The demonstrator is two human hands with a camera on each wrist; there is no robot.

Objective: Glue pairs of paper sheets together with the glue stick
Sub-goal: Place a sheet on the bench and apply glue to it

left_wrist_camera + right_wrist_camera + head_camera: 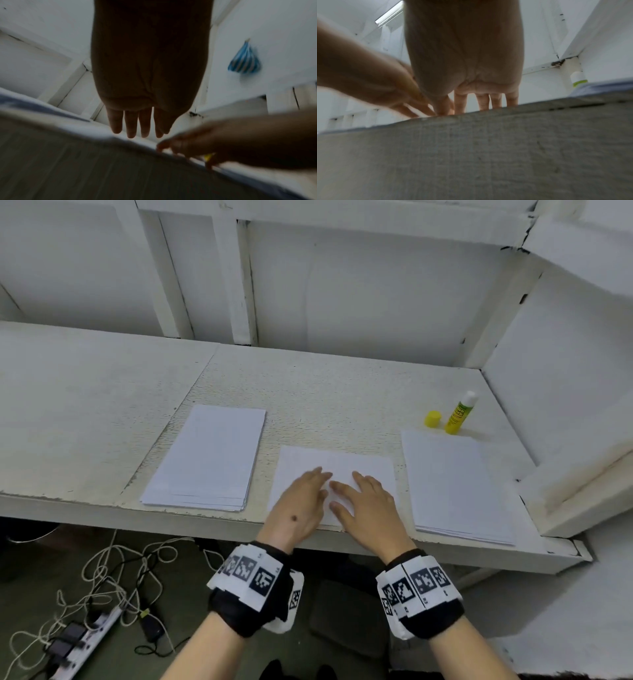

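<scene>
Paper sheet (pixel 337 463) lies flat on the tabletop (pixel 102 392) under both hands: left hand (pixel 298 508) and right hand (pixel 368 501) rest on it side by side, fingers (pixel 322 474) straight and spread, gripping nothing. Beyond the right fingertips stands the uncapped glue stick (pixel 459 414), its yellow cap (pixel 432 419) just beside. Paper stacks flank the hands, left stack (pixel 209 457) and right stack (pixel 455 484).

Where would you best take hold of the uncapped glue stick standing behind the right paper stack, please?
Probably round the yellow barrel of the glue stick, from its open left side with the right hand: it stands upright, white glue tip exposed, yellow cap beside it.
</scene>
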